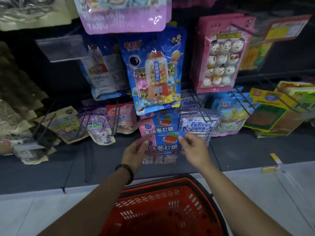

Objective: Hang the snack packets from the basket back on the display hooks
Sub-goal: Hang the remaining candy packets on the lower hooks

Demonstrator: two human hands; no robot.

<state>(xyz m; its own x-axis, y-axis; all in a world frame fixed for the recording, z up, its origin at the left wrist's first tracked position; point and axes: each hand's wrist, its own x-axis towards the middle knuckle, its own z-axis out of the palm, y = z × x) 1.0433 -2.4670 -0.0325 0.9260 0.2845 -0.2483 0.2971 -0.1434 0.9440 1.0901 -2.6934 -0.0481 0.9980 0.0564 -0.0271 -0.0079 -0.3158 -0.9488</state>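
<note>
**Item 1. Held snack packet (163,147), count: one.** Pink and blue with white lettering, lower centre of the frame. It is held flat and face-up, top edge toward the display, just below a matching hung packet (158,128). This orientation probably serves to bring its hang-hole to the wire. The hole itself is not legible.

**Item 2. Left hand (136,152), count: one.** The grip is closed on the packet's left edge, thumb on the face. A dark wristband (127,171) is on the wrist.

**Item 3. Right hand (192,147), count: one.** The grip is a narrow pinch on the packet's upper right corner. Judged purpose: the left steadies while the right steers the top edge.

**Item 4. Display hook (159,119), count: one for this line.** A dark wire prong carrying the matching packets, just above the held one. Several more hooks run across the lower row, and their exact number cannot be told.

**Item 5. Red basket (201,184), count: one.** It stands on the pale floor (255,193) at bottom centre, directly below the hands and within easy reach. No packet shows in the visible part, so the held one may be the last.

**Item 6. Neighbouring stock, hung.**
- One large blue gumball-machine packet (156,72) at centre.
- One pink snowman packet (219,53) at upper right, with more stacked behind it.
- A stack of white-and-blue patterned packets (197,123), just right of the target hook.
- One purple packet (100,130) at lower left.
</note>
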